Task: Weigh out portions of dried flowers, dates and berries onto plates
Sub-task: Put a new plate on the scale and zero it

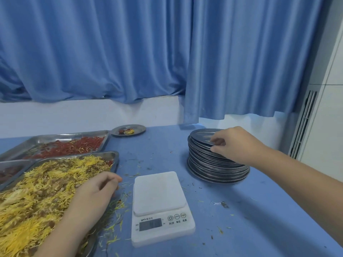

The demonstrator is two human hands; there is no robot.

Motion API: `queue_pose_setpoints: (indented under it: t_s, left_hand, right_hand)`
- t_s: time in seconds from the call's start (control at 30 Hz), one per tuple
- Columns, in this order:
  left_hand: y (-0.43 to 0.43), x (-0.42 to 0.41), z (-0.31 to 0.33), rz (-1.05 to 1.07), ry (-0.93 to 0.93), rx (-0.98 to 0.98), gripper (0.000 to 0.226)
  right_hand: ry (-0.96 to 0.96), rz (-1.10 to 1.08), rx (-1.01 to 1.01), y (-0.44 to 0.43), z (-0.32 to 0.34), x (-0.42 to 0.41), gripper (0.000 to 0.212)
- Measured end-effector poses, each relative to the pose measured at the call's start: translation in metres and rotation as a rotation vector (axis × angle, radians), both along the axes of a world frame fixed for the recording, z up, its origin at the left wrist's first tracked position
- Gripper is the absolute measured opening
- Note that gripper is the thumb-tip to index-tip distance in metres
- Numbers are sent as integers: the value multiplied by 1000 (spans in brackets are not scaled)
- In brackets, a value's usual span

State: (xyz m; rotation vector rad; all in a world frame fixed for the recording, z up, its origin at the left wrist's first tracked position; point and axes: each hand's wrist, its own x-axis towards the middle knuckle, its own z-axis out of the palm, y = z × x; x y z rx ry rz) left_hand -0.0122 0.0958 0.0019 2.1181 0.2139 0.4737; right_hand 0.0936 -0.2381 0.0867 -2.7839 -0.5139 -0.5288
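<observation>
Blue curtains hang behind a blue-covered table strewn with petal scraps. At its middle the white scale sits with its platform bare.

The right hand is on the stack of plates, fingers and thumb pinching the rim of the top plate. The left hand hovers with curled fingers over the near corner of the tray of dried flowers; I cannot tell whether it holds any.

Berries and dates lie in trays further left, and one filled plate stands at the back.

This looks like the start of a fresh portion. Next, the top plate must be peeled free alone and set flat on the scale.
</observation>
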Motion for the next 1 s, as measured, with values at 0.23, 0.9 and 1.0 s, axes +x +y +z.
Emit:
queue_pose_setpoints:
  t_s: [0.23,0.9,1.0]
  left_hand:
    - [2,1,-2,24,10,-13,29]
    - [13,7,-8,189,4,-70,15]
    - [13,7,-8,187,7,-58,14]
  right_hand:
    - [-339,-28,-134,-6,6,-1,14]
    - [-774,570,-52,88,-93,-61,17]
    - [-752,566,-49,84,-100,-57,17]
